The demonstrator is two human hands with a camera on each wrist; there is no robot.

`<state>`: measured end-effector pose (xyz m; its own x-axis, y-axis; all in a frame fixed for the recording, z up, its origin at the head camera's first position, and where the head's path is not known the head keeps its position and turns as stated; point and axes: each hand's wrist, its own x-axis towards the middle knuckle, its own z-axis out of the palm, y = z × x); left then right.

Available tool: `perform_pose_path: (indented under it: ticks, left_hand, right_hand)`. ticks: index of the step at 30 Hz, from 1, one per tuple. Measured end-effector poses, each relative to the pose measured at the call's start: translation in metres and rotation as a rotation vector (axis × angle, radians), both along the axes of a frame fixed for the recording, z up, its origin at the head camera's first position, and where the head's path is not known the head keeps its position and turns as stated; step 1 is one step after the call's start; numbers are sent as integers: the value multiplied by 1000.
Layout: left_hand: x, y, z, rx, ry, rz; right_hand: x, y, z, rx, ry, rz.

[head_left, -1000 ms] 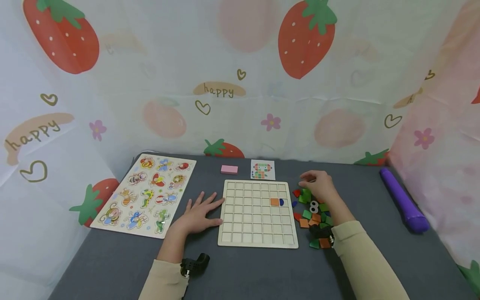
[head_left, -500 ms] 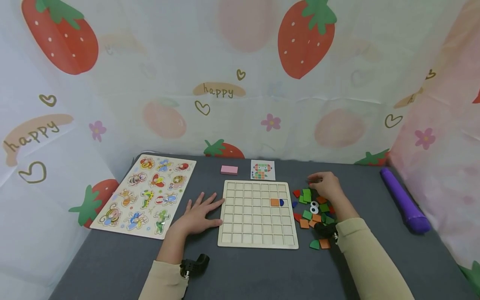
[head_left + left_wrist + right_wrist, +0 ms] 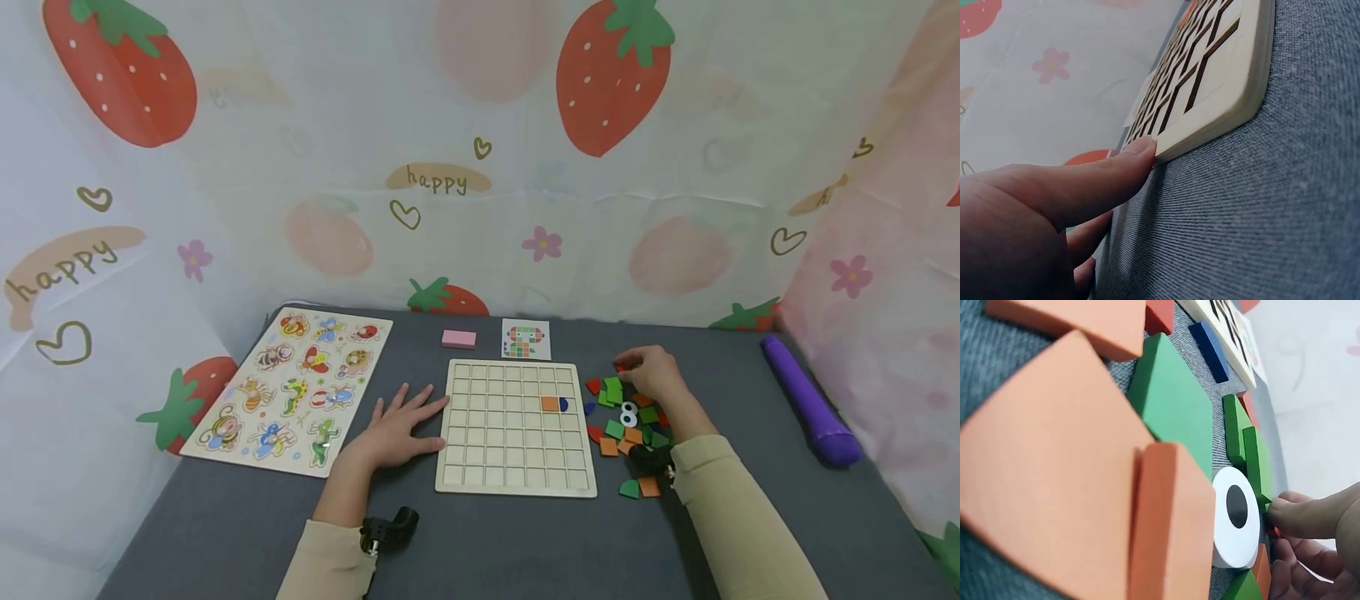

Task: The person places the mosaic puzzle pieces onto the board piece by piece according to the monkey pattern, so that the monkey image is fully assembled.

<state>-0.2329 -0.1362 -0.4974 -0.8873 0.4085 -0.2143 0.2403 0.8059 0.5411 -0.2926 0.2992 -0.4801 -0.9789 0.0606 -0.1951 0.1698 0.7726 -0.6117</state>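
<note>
The left hand (image 3: 400, 433) lies with spread, straight fingers at the left edge of a wooden grid board (image 3: 517, 488). Its thumb touches the board's rim, as the left wrist view shows. An orange square (image 3: 550, 404) and a blue half-round piece (image 3: 563, 404) sit in the board's cells. Beyond the pile of coloured pieces, the right hand (image 3: 654, 372) pinches a small red piece (image 3: 1274, 532) between thumb and fingers; most of it is hidden. Near that hand are green pieces (image 3: 613, 388) and white eye discs (image 3: 627, 414).
A pattern card (image 3: 526, 340) and a pink block (image 3: 458, 339) lie behind the board. To the left is an insect picture board (image 3: 288, 392); at the far right, a purple cylinder (image 3: 810, 402). A green rounded piece (image 3: 629, 489) lies near the front of the pile.
The right hand has shifted right, away from the green pieces, and a red piece now shows at its fingertips. The left hand has stayed at the board's edge.
</note>
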Motion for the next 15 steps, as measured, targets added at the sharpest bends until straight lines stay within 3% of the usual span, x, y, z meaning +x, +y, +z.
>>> perform_pose_path:
  ticks: [9,15]
  left_hand:
    - [-1,0,0,3,0,-2]
    - [0,0,0,-6,-5,-4]
  right_hand:
    - [6,2,2,42,63,20]
    - [8,4,3,40,83,-8]
